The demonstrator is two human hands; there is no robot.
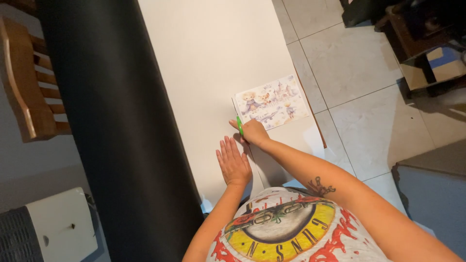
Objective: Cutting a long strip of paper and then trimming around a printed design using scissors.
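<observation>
Right hand (253, 132) grips green cutter (239, 124) — picture card (272, 103) just beyond — left hand (233, 162) flat

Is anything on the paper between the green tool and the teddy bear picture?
Nothing visible. The slim green tool in the right hand sits right at the illustrated card's left edge. The left hand presses flat on the large white paper sheet, nearer the person.

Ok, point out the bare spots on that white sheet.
Bare: the white sheet above the picture card, bordered left by the black surface. Crowded: by the card, where the right hand grips a green tool and the left hand presses flat.
</observation>
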